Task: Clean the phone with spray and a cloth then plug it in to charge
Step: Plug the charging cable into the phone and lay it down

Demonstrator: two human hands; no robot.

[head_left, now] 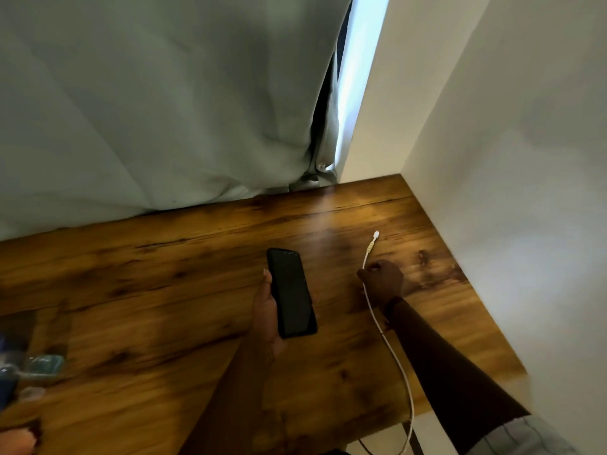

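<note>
A black phone (291,293) with a dark screen lies face up in my left hand (266,311), held a little above the wooden table (164,290). To its right, my right hand (382,282) is closed around a white charging cable (392,353). The cable's plug end (375,236) sticks out beyond my fingers and points away from me. The rest of the cable trails back over the table's front edge. The plug and the phone are apart. No cloth is clearly visible.
A grey-green curtain (164,110) hangs along the table's far edge. A white wall (509,192) borders the table on the right. Blurred items, including a clear bluish object (46,364), sit at the table's left edge.
</note>
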